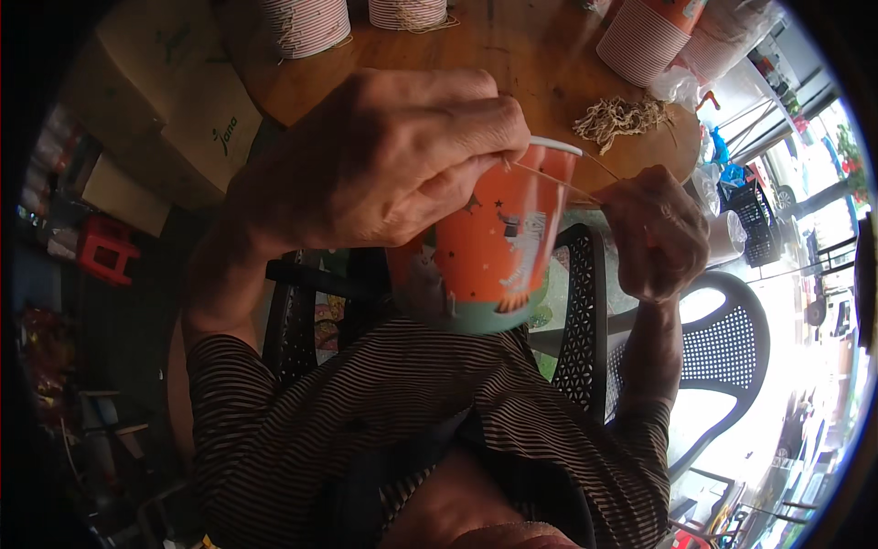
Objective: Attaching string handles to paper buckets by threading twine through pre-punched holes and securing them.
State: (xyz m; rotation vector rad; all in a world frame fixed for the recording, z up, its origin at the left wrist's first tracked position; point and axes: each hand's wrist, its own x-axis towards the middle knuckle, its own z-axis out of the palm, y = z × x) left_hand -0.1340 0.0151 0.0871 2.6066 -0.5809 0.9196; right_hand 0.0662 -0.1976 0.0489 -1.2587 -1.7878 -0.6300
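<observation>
An orange paper cup (pixel 485 252) with a white rim and a pale green base hangs in front of my chest, slightly tilted. My left hand (pixel 393 151) is closed on its rim from the left, fingers pinched near the top edge. A thin tan string (pixel 560 182) runs taut from the cup's rim to my right hand (pixel 657 233). That hand is closed around the string's end, to the right of the cup and apart from it. How the string is fixed at the rim is hidden behind my left fingers.
On the round wooden table (pixel 512 82) lies a tangled pile of strings (pixel 622 122). Stacks of nested cups (pixel 306 26) stand along its far side, another cup stack (pixel 643 41) at the right. Cardboard boxes (pixel 155 101) are at the left, a grey plastic chair (pixel 722 334) at the right.
</observation>
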